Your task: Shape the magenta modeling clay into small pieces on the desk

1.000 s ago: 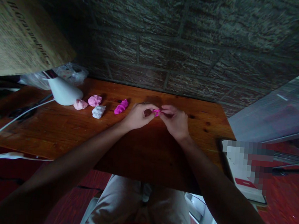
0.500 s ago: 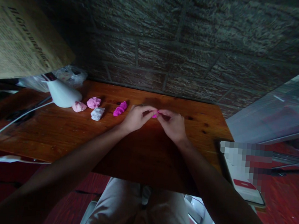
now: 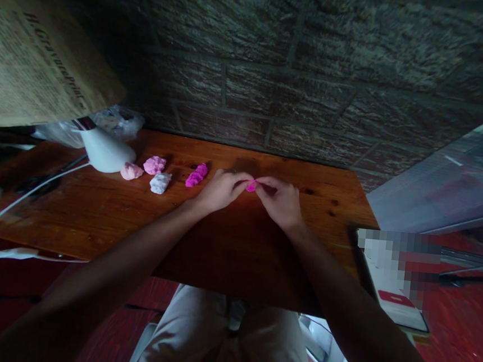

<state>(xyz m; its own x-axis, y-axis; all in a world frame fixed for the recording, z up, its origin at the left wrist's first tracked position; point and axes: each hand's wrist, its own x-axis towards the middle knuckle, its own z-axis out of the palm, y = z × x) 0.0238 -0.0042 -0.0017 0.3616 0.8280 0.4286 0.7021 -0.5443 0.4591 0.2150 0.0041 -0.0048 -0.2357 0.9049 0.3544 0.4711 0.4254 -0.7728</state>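
Right now, from my remote seat, I have the small magenta piece (image 3: 251, 186) at twelve o'clock from the pale trousers (image 3: 195, 323), above the wooden table (image 3: 95, 213). Left hand (image 3: 222, 190) and right hand (image 3: 281, 202) each pinch it, thumb and forefinger nearly together, other fingers loosely curled. I judge it light, soft and easily dented, best held gently by its edges. At nine o'clock lies a larger magenta lump (image 3: 197, 175).
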